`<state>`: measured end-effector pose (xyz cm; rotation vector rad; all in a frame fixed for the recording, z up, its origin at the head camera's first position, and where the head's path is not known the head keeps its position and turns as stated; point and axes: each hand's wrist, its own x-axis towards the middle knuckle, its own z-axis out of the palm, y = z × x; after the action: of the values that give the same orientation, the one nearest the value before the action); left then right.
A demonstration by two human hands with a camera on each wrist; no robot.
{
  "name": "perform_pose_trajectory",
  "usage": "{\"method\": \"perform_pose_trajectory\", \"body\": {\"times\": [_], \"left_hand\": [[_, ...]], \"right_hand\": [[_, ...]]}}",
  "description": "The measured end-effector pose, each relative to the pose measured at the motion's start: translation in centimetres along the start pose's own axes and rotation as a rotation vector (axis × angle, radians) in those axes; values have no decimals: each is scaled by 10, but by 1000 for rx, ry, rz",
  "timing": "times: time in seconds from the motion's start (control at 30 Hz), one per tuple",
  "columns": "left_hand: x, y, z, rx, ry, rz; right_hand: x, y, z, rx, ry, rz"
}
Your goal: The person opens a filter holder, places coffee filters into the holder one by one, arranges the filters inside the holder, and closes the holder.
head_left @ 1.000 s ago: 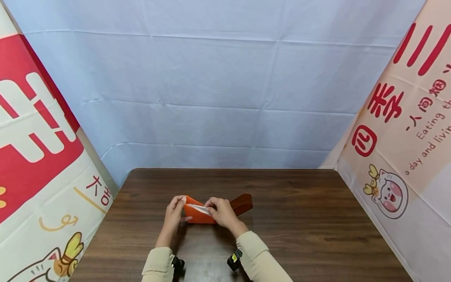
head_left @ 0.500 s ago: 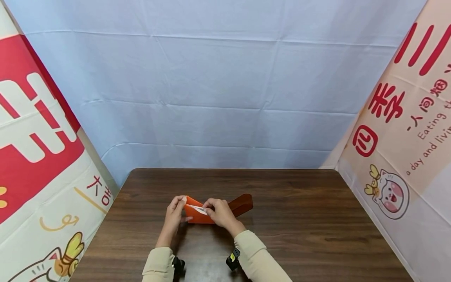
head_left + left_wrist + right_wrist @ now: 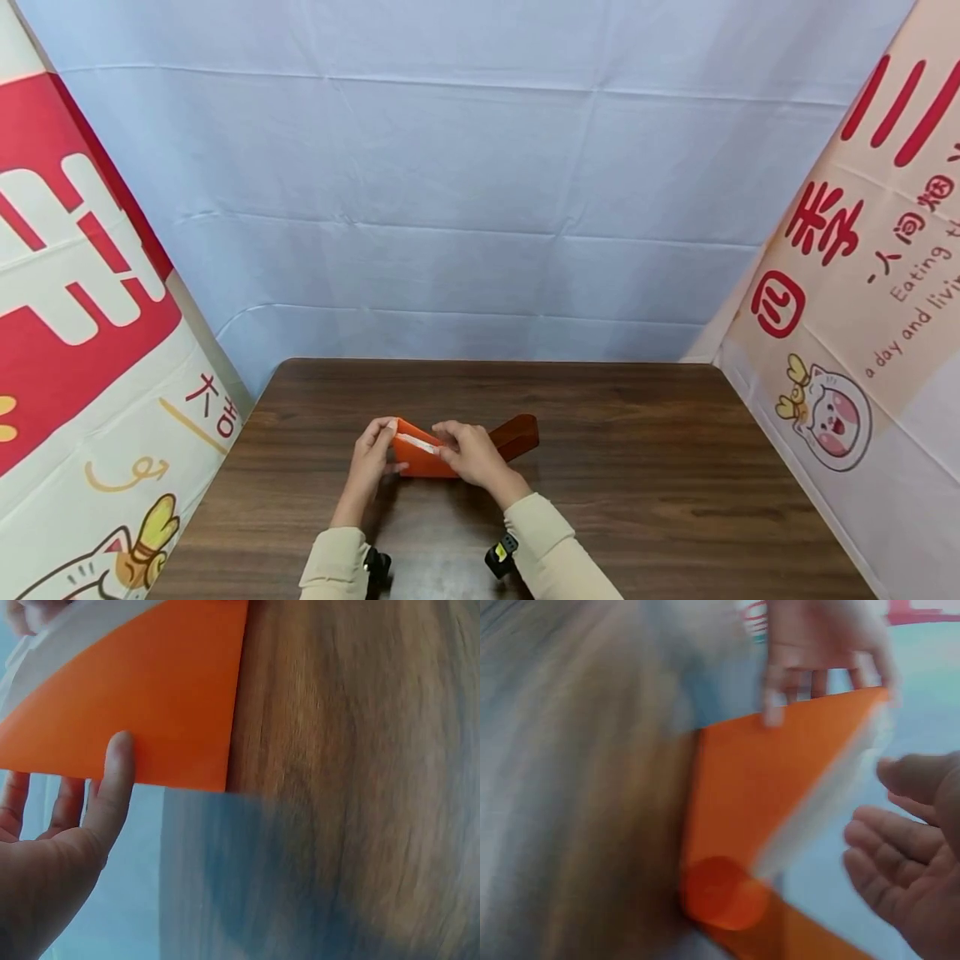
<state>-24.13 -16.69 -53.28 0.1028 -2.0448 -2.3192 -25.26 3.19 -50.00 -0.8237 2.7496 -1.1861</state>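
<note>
An orange pouch (image 3: 422, 465) stands on edge on the table, its slanted mouth facing up. Thin white material (image 3: 817, 802) lies along that mouth; its exact kind cannot be told. My left hand (image 3: 370, 452) grips the pouch's left edge, with the thumb on the front face and fingers behind, as the left wrist view shows. By the right end of the mouth is my right hand (image 3: 915, 847), its fingers loosely bent and apart from the white material in the right wrist view. From the pouch's right end a brown-orange flap or strap (image 3: 517, 435) sticks out, partly hidden by the right hand.
The dark wooden table (image 3: 637, 467) extends on both sides of the hands. A pale blue cloth (image 3: 450, 167) hangs behind it. Printed cloths hang at the left (image 3: 67, 333) and right (image 3: 832, 400).
The right fingers pinched the raised white edge earlier and are now spread off it. The white material lies lower and flatter in the mouth. The left hand keeps its hold.
</note>
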Motion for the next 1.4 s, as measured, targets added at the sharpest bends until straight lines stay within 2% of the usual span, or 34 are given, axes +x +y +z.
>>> {"method": "perform_pose_trajectory", "body": {"times": [0.2,0.4,0.5,0.6,0.77,0.83,1.07,1.23,1.4], "left_hand": [[0,0,-6,100,-13,69],[-1,0,-6,140,-69,78],[-4,0,-9,219,-91,108],[-12,11,-9,306,-112,142],[-11,7,-16,387,-109,194],[-7,-1,-20,411,-99,221],[-4,-7,-21,453,-73,318],[-2,-14,-21,489,-56,323],[-1,-18,-21,500,-40,348]], "right_hand": [[-7,-17,-27,-67,-50,-25],[-15,-16,-37,-119,-51,-19],[-24,-17,-42,-219,-26,-63],[-35,-17,-52,-331,19,-117],[-43,-10,-64,-419,80,-170],[-45,-6,-66,-420,98,-175],[-50,9,-69,-419,203,-168],[-53,18,-71,-418,268,-148],[-57,26,-72,-335,299,-88]]}}
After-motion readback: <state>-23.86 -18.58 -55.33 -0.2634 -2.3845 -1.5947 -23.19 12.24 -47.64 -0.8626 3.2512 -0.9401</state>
